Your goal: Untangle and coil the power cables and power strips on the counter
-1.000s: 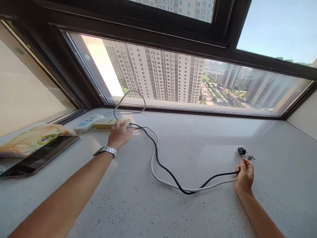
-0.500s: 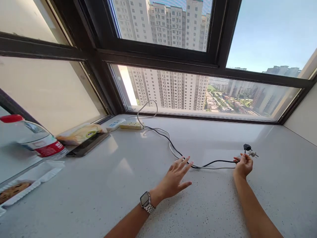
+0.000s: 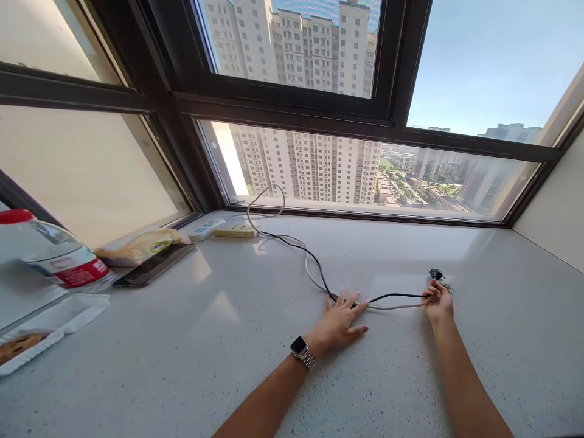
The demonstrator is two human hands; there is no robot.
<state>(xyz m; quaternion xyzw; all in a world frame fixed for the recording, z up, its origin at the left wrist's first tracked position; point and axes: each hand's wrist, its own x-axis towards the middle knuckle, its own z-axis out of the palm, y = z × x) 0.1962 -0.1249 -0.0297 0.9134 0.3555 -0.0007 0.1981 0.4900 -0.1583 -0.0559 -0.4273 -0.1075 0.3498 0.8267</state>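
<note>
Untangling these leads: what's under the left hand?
The left hand lies flat on the black cord and white cord on the counter; how they cross beneath it is hidden.

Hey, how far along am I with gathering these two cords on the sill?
Done: your right hand holds both plug ends pinched together. In hand: your left hand lies open on the black cord and white cord where they run side by side. Left: the far stretch of both cords lies loose and curved up to the power strips by the window, uncoiled.
</note>
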